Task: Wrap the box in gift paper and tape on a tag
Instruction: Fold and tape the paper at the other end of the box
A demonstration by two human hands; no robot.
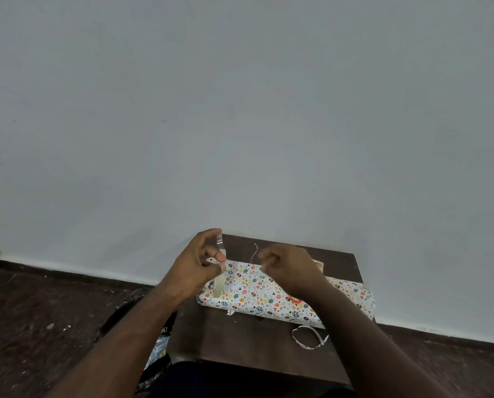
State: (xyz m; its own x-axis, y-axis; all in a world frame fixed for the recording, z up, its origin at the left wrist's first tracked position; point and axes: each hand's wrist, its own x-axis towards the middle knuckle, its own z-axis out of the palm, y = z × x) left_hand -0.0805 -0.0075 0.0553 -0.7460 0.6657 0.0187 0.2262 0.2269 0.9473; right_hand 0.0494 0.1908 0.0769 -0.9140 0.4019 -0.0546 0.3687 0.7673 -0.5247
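Both forearms reach up from the bottom edge over a small dark brown counter (240,340) set against a pale wall (240,110). Near the counter's front right part lies a curled strip of patterned paper (308,338), just clear of the wrapped box (257,294).

That box, covered in white gift paper with small coloured prints, lies lengthwise across the counter's far half, running from near its left edge to past its right edge, close to the wall. A tiny paper scrap (230,312) rests at the box's near left corner.

Over the box's left end, the left hand (195,268) is raised with fingers curled, pinching a short strip of clear tape (219,242) between thumb and forefinger; a roll of tape (218,284) hangs beneath it, touching or just above the paper.

Just right of it, over the far edge of the box, the right hand (286,268) has its fingers curled and pinches a thin pale string (253,254) that rises from them in a wavy line. The tag itself cannot be made out. Dark rough floor (39,326) with debris spreads left of the counter.
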